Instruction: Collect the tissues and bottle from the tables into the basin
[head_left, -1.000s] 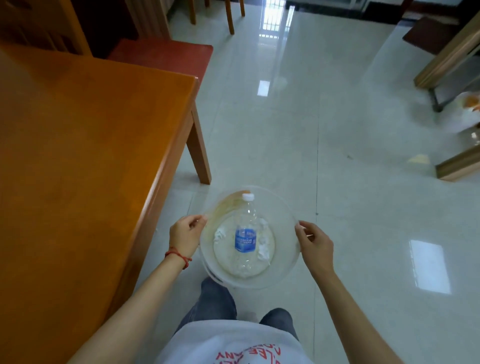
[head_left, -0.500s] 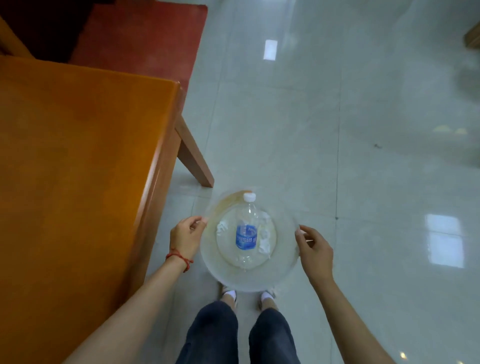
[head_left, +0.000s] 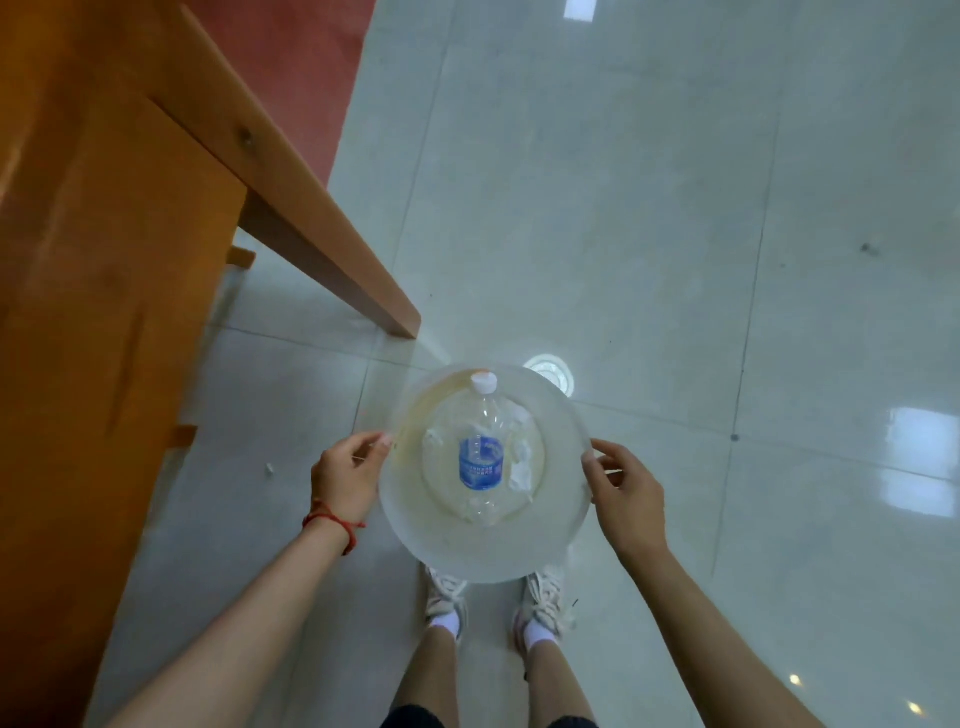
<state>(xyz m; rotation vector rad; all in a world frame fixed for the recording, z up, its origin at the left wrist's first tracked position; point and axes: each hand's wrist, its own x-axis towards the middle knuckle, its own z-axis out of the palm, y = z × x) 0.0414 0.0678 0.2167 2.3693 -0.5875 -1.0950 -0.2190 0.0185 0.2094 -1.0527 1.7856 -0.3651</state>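
Note:
A clear round basin (head_left: 457, 551) hangs low over the floor, just ahead of my shoes. Inside it lies a clear plastic bottle (head_left: 481, 457) with a blue label and white cap, cap pointing away from me. Crumpled white tissues (head_left: 521, 462) lie beside the bottle on the basin's bottom. My left hand (head_left: 348, 475), with a red string on its wrist, grips the basin's left rim. My right hand (head_left: 626, 491) grips the right rim.
An orange wooden table (head_left: 104, 291) fills the left side, its leg (head_left: 332, 249) reaching the floor just beyond the basin. A red mat (head_left: 306, 62) lies past it. Glossy pale tiles (head_left: 675, 234) spread to the right. A small white scrap (head_left: 270, 469) lies under the table edge.
The view has tipped further down and come closer to the floor. The basin sits lower, in front of my shoes, and both hands still hold its rim.

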